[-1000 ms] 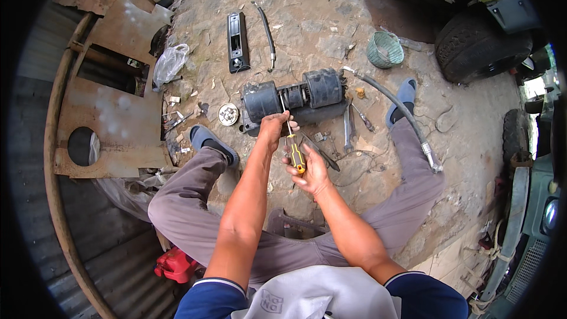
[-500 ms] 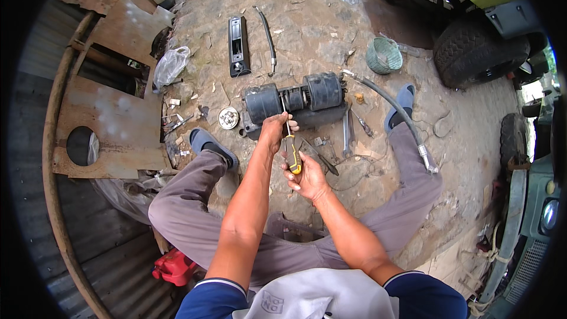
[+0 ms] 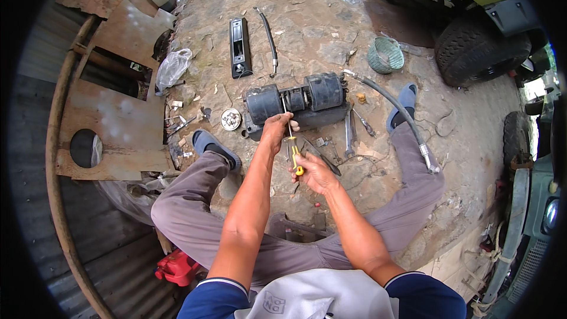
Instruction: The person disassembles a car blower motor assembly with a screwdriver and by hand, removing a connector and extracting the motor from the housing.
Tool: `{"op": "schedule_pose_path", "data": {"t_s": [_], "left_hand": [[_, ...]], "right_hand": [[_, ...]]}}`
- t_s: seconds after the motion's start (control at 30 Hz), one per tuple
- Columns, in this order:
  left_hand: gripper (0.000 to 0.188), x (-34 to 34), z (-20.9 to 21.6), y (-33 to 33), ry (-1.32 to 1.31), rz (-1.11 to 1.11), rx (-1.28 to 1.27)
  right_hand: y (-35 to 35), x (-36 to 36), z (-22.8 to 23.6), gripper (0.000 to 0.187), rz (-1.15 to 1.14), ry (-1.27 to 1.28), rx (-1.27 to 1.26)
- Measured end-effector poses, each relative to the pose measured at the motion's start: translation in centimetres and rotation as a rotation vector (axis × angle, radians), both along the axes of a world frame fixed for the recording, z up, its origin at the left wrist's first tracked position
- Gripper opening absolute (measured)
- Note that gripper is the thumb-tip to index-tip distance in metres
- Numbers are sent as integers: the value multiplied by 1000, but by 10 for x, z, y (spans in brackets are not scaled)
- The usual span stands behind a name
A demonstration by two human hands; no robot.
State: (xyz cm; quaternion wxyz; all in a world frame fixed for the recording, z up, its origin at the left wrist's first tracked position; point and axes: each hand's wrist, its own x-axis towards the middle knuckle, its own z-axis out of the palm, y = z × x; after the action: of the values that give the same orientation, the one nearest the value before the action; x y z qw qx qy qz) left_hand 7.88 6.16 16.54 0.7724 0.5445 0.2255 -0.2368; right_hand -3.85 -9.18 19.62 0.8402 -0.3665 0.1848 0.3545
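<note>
A black blower unit with two drum-shaped housings lies on the ground between my feet. My right hand is closed around the yellow-and-black handle of a screwdriver. Its shaft runs up toward the gap between the drums, where the tip cannot be made out. My left hand is at the unit's near side, fingers closed around the screwdriver's shaft and partly hiding it.
Wrenches lie right of the unit, and a hose stretches over my right leg. A round tin of small parts sits left. Beyond are a black panel, another hose and a green basket.
My right hand has rolled the screwdriver's handle, so a different side of it shows, and its fingers have shifted slightly right. The left hand stays by the shaft.
</note>
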Motion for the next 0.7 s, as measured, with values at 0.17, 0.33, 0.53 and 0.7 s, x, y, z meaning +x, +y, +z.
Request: {"op": "schedule_pose_path", "data": {"t_s": [0.17,0.33,0.53,0.7], "left_hand": [[23,-3,-9,4,20,54,1],[23,-2,-4,1,26,40,-84],[23,-5,-6,-1,10,39,46],[23,-2,-7,-6,7,50,-28]], "right_hand": [[26,-7,10,32,81,-179,-460],[7,-5,4,36,-17,44,29],[20,-3,29,37,31,-4,-321],[0,-3,5,48,13,-25,-65]]}}
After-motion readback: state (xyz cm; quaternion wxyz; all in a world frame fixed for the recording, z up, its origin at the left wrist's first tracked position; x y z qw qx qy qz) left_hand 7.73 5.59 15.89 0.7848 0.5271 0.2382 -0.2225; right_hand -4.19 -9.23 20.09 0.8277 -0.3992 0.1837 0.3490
